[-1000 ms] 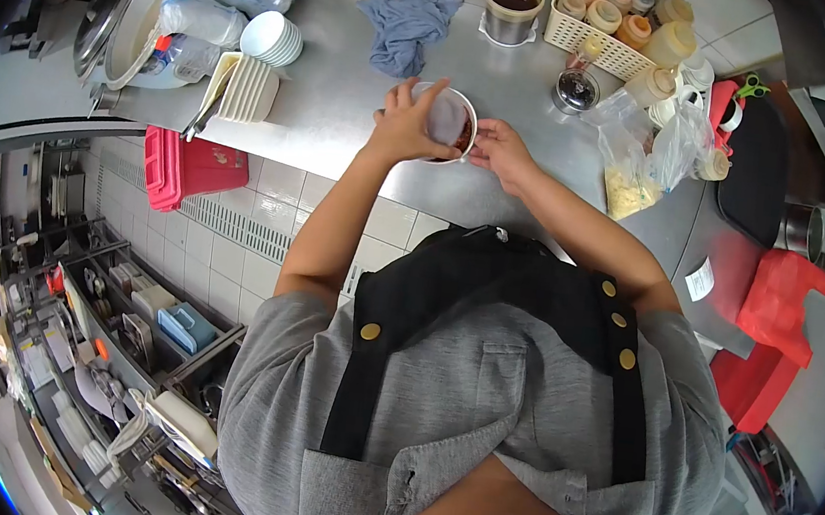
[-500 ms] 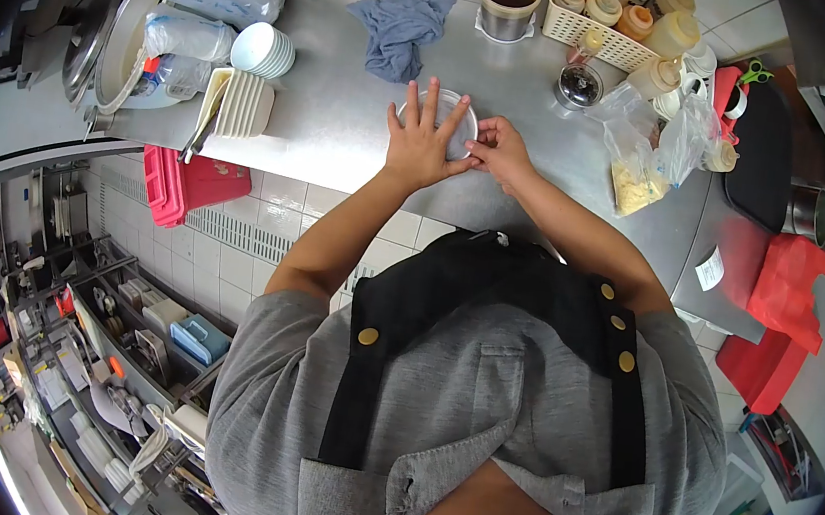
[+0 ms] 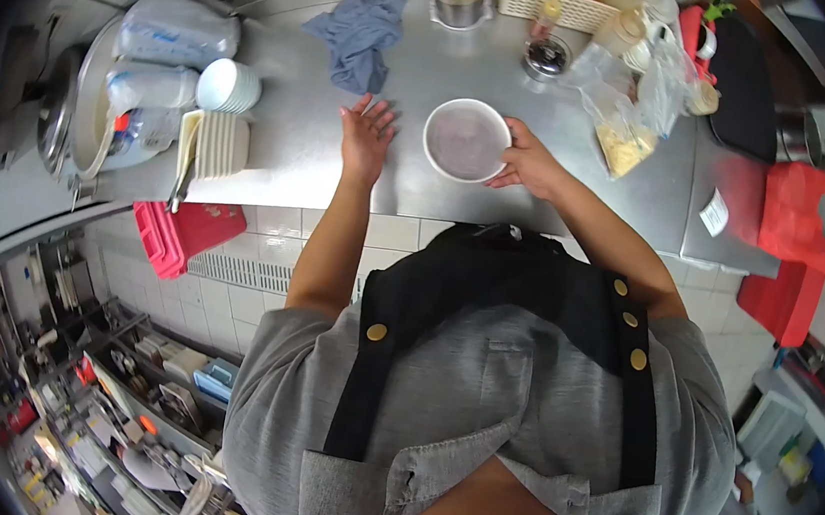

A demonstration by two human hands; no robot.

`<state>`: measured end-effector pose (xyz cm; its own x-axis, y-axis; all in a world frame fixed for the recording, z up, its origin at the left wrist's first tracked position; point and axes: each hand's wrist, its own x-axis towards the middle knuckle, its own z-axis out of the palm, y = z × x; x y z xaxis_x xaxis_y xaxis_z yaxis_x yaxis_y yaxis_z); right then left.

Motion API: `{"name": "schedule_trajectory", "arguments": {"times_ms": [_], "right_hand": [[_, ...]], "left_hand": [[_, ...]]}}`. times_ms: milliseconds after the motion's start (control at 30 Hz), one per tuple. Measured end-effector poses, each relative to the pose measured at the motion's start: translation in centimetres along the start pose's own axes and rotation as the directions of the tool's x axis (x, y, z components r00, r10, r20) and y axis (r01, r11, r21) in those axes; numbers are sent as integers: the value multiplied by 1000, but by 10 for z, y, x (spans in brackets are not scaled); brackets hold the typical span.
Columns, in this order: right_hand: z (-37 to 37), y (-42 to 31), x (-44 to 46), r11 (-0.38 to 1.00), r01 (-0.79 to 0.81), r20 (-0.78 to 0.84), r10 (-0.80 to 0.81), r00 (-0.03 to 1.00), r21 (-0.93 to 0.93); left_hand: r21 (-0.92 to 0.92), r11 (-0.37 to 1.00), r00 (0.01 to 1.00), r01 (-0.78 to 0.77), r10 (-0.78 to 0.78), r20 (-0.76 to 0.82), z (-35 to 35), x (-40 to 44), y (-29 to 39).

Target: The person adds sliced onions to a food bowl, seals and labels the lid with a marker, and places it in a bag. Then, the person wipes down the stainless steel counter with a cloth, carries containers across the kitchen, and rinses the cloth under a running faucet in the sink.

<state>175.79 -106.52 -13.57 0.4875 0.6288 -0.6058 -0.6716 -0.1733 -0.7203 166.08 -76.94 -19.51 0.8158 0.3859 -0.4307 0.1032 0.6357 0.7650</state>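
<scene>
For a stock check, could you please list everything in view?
Round bowl: one, white-rimmed, centre
Crumpled cloth: one, blue, back
Round tub: one, pale-rimmed, back
Plastic bottle basket: one, cream, back right
Stacked round bowls: several, pale, left
Stacked trays: several, cream, left
Clear plastic food bag: one, yellow contents, right
Plastic bin: one, pink, below left
Metal counter: one, silver, centre
Other kitchenware: many, mixed, mostly lower left
Left hand: one, bare, left of bowl
Right hand: one, bare, holding bowl's edge

Open gap between two obstacles, blue cloth (image 3: pixel 358 43) and bowl (image 3: pixel 457 176)
</scene>
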Motion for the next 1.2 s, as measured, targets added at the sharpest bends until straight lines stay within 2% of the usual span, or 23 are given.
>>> {"name": "schedule_trajectory", "arguments": {"times_ms": [33, 67, 167, 233, 267, 300, 333, 400, 433, 467, 533, 600, 667, 700, 767, 867, 900, 1000, 1033, 1067, 1100, 1167, 1200], "right_hand": [[-17, 3, -20, 991, -29, 33, 25, 999, 131], [-36, 3, -41, 991, -31, 4, 31, 1000, 132], [-88, 0, -106, 928, 39, 9, -45, 999, 370], [-121, -8, -155, 921, 96, -70, -75, 995, 378], [-137, -14, -178, 912, 145, -122, -106, 987, 383], [-153, -21, -199, 912, 158, -140, -112, 984, 380], [-169, -30, -219, 928, 206, -209, -144, 967, 311], [-203, -39, -247, 937, 261, -287, -190, 939, 233], [-223, -43, -258, 956, 253, -335, -192, 923, 151], [-244, -46, -268, 969, 238, -379, -195, 904, 69], [-292, -39, -273, 981, 190, -416, -160, 895, 31], [-340, -31, -267, 979, 199, -455, -155, 877, 48], [-367, -27, -262, 975, 216, -454, -169, 875, 54], [-378, -24, -256, 976, 211, -444, -163, 881, 61], [-391, -19, -245, 975, 210, -425, -162, 891, 68], [-386, -11, -239, 969, 213, -354, -155, 922, 129], [-382, -9, -240, 958, 238, -337, -173, 925, 161], [-393, -2, -243, 953, 245, -246, -198, 949, 180], [-393, -11, -251, 991, 125, -279, -130, 951, -37], [-395, -16, -255, 969, -9, -327, -75, 942, -247], [-427, 38, -213, 662, 156, -349, -564, 748, -733], [-435, 2, -220, 656, 168, -371, -598, 710, -736], [-439, -15, -221, 652, 169, -398, -625, 672, -739]], "left_hand": [[71, 997, 999, 6, -9, 41, 2, -11, -2], [135, 991, 996, 3, -15, 86, 7, -19, -3], [333, 942, 997, 35, -57, 56, 27, -30, -15], [381, 924, 993, 44, -80, 81, 49, -36, -26], [466, 885, 993, 20, -71, 92, 64, -38, -32], [546, 838, 993, -10, -57, 106, 81, -39, -38], [543, 839, 991, -15, -61, 123, 100, -41, -45], [592, 797, 963, -121, -50, 265, 144, -44, -65], [583, 771, 937, -257, 51, 346, 169, -46, -82], [579, 772, 933, -264, 52, 357, 187, -45, -96], [761, 530, 866, -375, -93, 491, 224, -49, -128], [740, 566, 881, -363, -51, 471, 284, -66, -160], [762, 627, 920, -161, -185, 346, 349, -93, -170], [769, 618, 920, -163, -185, 344, 368, -95, -189], [475, 866, 901, -156, -73, 427, 404, -94, -229], [391, 896, 922, -212, 52, 383, 460, -107, -239], [401, 858, 890, -321, 129, 437, 472, -105, -236], [490, 770, 879, -409, 187, 439, 514, -95, -213], [494, 765, 880, -413, 195, 434, 529, -88, -207], [462, 721, 826, -517, 279, 489, 546, -77, -201], [423, 666, 760, -615, 357, 543, 562, -67, -197], [243, 832, 793, -498, 324, 517, 603, -48, -196], [242, 827, 788, -507, 332, 518, 617, -31, -201]]}}
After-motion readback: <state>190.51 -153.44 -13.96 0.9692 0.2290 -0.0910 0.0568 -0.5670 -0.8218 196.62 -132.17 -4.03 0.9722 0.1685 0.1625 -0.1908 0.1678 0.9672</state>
